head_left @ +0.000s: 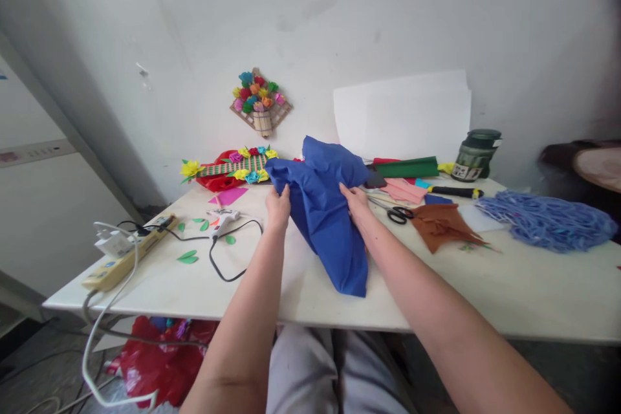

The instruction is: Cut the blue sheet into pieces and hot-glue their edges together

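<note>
A large sheet of blue fabric [325,213] is bunched up in the middle of the white table [509,297], its lower end hanging toward the front edge. My left hand [278,206] grips the fabric's left side. On its right side, my right hand [355,202] is closed on a fold. Both forearms reach straight out from my lap.
Black scissors [398,212], brown felt [444,225], pink and green felt pieces [406,168], a dark jar [475,155] and a blue yarn heap [548,220] lie right. A glue gun [224,220], power strip [127,252], paper-flower crafts [233,167] lie left. A red bag [162,362] sits underneath.
</note>
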